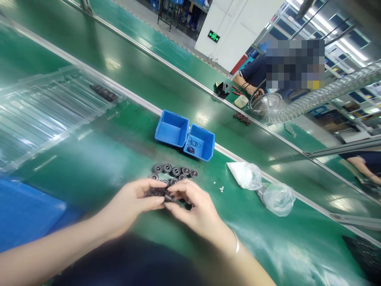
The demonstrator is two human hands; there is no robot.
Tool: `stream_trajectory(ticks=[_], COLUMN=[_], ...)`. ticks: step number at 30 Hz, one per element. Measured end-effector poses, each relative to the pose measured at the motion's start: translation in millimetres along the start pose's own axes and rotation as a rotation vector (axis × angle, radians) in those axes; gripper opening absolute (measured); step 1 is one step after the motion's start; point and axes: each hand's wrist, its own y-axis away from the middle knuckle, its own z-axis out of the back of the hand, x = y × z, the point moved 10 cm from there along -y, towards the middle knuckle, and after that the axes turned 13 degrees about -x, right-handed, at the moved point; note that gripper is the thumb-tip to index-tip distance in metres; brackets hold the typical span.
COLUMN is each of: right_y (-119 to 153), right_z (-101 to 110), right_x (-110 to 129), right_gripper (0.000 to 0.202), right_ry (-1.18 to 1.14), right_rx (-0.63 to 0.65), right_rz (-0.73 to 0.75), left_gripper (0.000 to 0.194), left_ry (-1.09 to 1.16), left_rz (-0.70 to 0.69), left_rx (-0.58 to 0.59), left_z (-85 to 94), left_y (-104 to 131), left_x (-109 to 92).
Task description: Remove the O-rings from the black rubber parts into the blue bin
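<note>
My left hand (135, 200) and my right hand (195, 204) meet over the green work surface, fingertips close together. Between them is a small dark cylindrical part (169, 197), pinched by both hands; its details are partly covered by my fingers. Just beyond my fingertips, several round black ring-shaped parts (176, 171) stand grouped on the surface. Some of that group is hidden behind my hands.
Two blue bins (172, 126) stand ahead, the right one with black rings (194, 143) inside. Plastic bags (245, 174) and small white pieces (222, 189) lie right. At left are a clear plastic tray (59, 107) and a blue box (26, 212). A co-worker (253, 73) sits across.
</note>
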Motion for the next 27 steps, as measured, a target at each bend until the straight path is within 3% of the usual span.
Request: stream_trajectory(ticks=[3, 6, 14, 22, 27], right_y=[-16, -31, -39, -40, -39], right_z=[20, 35, 8, 9, 2], right_x=[-27, -44, -54, -60, -56], right_gripper=[0.009, 0.011, 0.022, 0.021, 0.025], right_ry=[-0.112, 0.074, 0.334, 0.433, 0.489], right_rx=[-0.096, -0.18, -0.021, -0.028, 0.036], right_rz=[-0.113, -0.046, 0.137, 0.139, 0.204], left_gripper=[0.031, 0.03, 0.028, 0.027, 0.028], left_ry=[0.049, 0.074, 0.084, 0.066, 0.025], left_rz=[0.0, -0.014, -0.01, -0.009, -0.017], left_rx=[-0.027, -0.053, -0.05, -0.03, -0.031], left_z=[2.6, 7.4, 9.8, 8.7, 9.5], left_y=[-1, -2, -5, -6, -7], left_x=[-6, -11, -11, -10, -9])
